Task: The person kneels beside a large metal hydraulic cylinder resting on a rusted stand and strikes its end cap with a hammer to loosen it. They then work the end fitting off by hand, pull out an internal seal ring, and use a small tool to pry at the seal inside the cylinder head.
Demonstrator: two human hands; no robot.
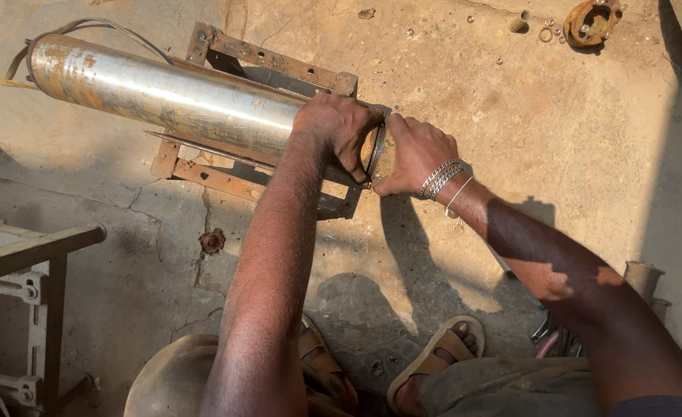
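A long steel cylinder [163, 96], rusty in patches, lies on a rusted metal frame [267, 62] on the concrete floor, wires trailing from its far left end. My left hand [337, 127] grips the cylinder's near end from above. My right hand [418, 153], with metal bracelets at the wrist, is closed on a round end piece [377, 150] pressed against that end. The joint between the cylinder and the end piece is mostly hidden by my fingers.
A metal stand [32, 255] is at the lower left. A rusty flange [592, 22] and small rings and nuts [545, 33] lie at the top right. A rusty spot [212, 242] marks the cracked floor. My sandalled feet [437, 363] are at the bottom.
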